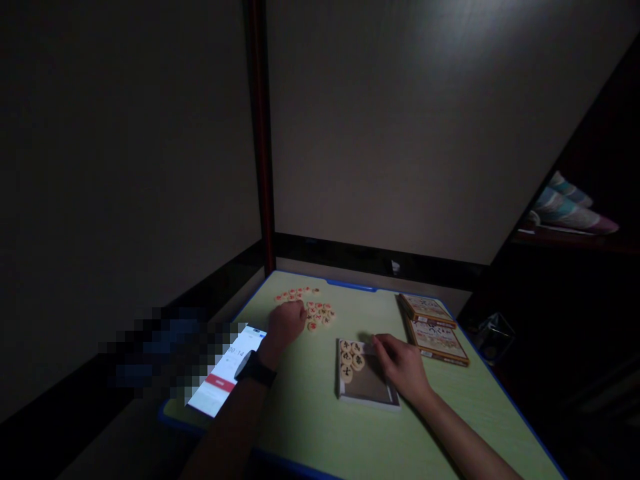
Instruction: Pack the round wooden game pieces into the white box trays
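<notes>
My left hand (287, 321), with a dark watch on its wrist, is closed beside the red-marked xiangqi pieces (313, 311) that lie loose on the table. Its curled fingers hide whatever may be in them. Over the right edge of a shallow open box (367, 387) hovers my right hand (403, 367), thumb and fingers pinched together. I cannot make out what is between them. Several dark-marked xiangqi pieces (349, 358) lie flat in the box's upper left part.
Two flat printed boxes (435, 337) overlap at the table's right side. A lit phone (225, 377) showing a timer lies at the left edge. The green, blue-rimmed table (320, 427) stands against panelled walls. Striped cloth items (570, 203) sit on a shelf at right.
</notes>
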